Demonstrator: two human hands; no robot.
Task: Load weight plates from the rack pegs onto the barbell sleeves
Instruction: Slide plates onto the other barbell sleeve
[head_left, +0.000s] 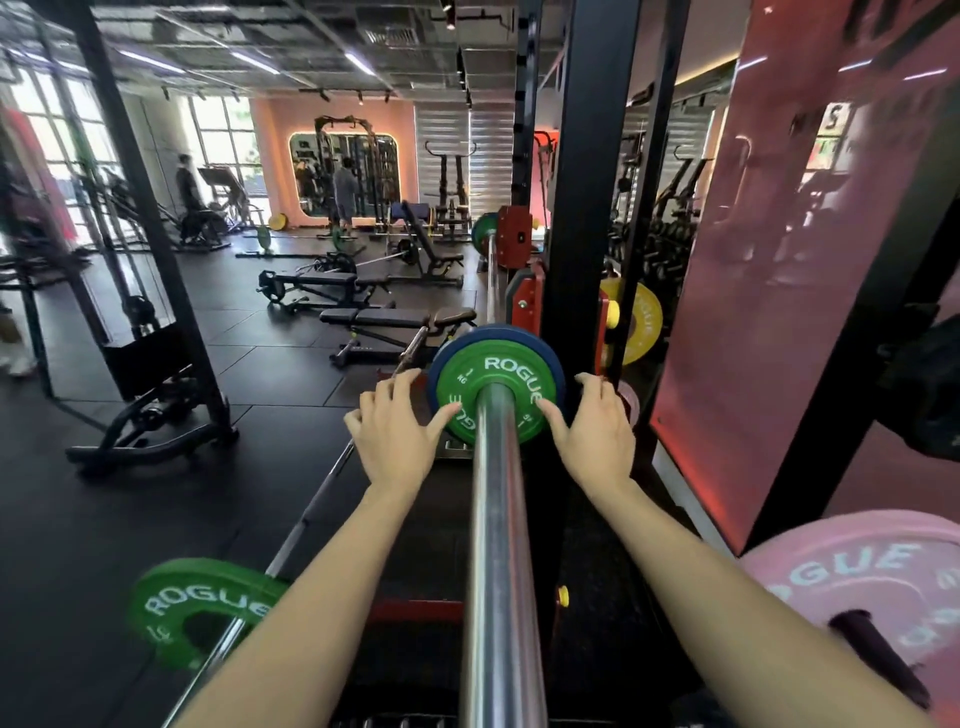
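A chrome barbell sleeve (498, 519) runs away from me down the middle of the head view. A small green Rogue plate (493, 374) sits on it, flush against a larger blue plate (550, 358) behind. My left hand (395, 431) is spread open, its thumb touching the green plate's left edge. My right hand (597, 431) is spread open too, its thumb on the plate's right edge. Neither hand grips anything. A pink Rogue plate (862, 577) hangs on a rack peg at bottom right. A yellow plate (641, 322) hangs on a peg behind the upright.
The black rack upright (582, 208) stands just right of the sleeve, with a red hook (524, 301). Another barbell (311, 514) with a green plate (202, 603) lies on the floor at left. Benches (374, 322) and machines fill the floor beyond. People stand far off.
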